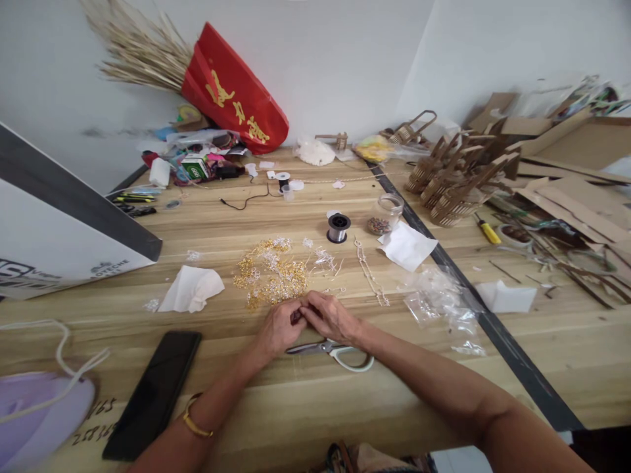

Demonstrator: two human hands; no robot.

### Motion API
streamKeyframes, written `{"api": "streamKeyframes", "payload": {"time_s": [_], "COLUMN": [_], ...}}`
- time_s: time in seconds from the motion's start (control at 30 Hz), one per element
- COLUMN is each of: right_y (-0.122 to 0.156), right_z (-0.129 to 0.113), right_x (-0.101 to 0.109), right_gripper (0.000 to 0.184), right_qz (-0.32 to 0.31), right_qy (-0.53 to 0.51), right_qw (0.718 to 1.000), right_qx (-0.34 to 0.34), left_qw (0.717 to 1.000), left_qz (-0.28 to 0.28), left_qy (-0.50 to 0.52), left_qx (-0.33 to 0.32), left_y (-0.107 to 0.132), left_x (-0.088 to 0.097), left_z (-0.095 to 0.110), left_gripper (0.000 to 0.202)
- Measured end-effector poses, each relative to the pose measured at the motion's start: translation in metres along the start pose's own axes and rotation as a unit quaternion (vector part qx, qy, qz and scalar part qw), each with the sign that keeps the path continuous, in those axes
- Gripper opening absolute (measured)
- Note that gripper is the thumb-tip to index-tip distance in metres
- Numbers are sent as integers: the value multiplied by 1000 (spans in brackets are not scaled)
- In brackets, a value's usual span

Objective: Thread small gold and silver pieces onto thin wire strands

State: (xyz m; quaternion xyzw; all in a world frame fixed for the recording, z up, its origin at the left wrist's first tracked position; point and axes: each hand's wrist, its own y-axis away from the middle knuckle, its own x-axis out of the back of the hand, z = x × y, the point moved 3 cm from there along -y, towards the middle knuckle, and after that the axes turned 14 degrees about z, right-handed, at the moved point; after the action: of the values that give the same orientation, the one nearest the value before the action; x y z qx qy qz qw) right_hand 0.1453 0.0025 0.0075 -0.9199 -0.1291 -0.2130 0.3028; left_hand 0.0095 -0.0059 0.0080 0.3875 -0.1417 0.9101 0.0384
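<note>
My left hand [279, 330] and my right hand [331, 316] meet at the middle of the table, fingers closed together. A small dark red piece [296, 316] shows between them; its kind is too small to make out. What the right fingertips pinch is hidden. Just below the hands lies a pair of scissors [352, 358] with pale handles. Beyond the fingers spreads a heap of gold and clear beaded strands [276, 270]. Thin wire pieces [325, 260] lie to its right, and a light chain [367, 272] is further right. A spool of fine wire [338, 228] stands behind them.
A glass jar with small beads [386, 213] stands beside a white paper [408, 246]. Clear plastic bags [441, 299] lie right, a crumpled tissue [192, 289] and black phone [154, 394] left. Small woven baskets [456, 180] and cardboard [582, 203] crowd the far right.
</note>
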Motion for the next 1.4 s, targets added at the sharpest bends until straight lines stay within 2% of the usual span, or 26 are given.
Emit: {"api": "streamKeyframes", "payload": {"time_s": [0.17, 0.33, 0.53, 0.7, 0.97, 1.17, 1.4], "right_y": [-4, -7, -9, -10, -10, -10, -11], "right_z": [-2, 1, 8, 9, 8, 7, 6], "right_x": [3, 7, 11, 12, 12, 12, 11], "right_gripper": [16, 21, 24, 26, 26, 27, 31], "right_qz": [12, 53, 87, 88, 90, 77, 83], "right_qy": [-30, -70, -121, -170, -179, -197, -239], "right_qw": [999, 992, 973, 959, 956, 953, 939], "right_qx": [-31, -91, -177, -209, -214, -217, -235], "left_qw": [999, 990, 956, 927, 922, 923, 911], "left_qz": [11, 20, 33, 2, -16, 3, 8], "left_qy": [39, 130, 266, 328, 334, 331, 347], "left_qx": [9, 40, 117, 181, 197, 197, 222], "left_y": [0, -4, -7, -8, -9, -10, -9], "left_x": [0, 1, 3, 4, 8, 7, 6], "left_z": [-4, -9, -11, -7, -3, -8, -11], "left_gripper": [19, 11, 12, 19, 24, 25, 26]}}
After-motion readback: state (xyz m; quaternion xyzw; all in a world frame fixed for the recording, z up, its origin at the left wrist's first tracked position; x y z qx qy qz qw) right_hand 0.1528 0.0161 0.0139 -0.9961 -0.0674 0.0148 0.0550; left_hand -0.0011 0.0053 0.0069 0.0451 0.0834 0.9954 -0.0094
